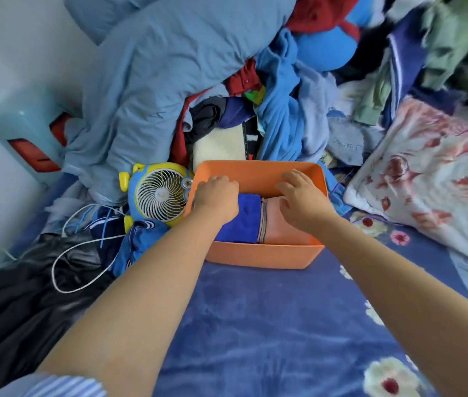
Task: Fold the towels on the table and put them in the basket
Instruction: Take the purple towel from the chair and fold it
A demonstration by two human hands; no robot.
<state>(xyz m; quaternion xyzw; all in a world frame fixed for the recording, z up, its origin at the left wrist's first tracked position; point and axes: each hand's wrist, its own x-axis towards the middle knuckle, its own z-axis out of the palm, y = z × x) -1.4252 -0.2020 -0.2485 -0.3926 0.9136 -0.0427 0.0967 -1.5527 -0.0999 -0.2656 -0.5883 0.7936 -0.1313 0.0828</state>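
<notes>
An orange basket (258, 255) stands on a blue flowered blanket. Inside it lie a folded blue towel (241, 222) on the left and a folded pink towel (281, 227) with a striped edge on the right. My left hand (217, 194) rests inside the basket on the far end of the blue towel, fingers curled down on it. Over the pink towel's far end, my right hand (303, 196) lies with its fingers spread and bent. Both hands cover the far ends of the towels.
A small blue and yellow fan (159, 193) sits just left of the basket, with a white cable (84, 247) trailing over dark clothes. A heap of clothes and a blue quilt (155, 81) rises behind. A flowered pillow (433, 179) lies at right.
</notes>
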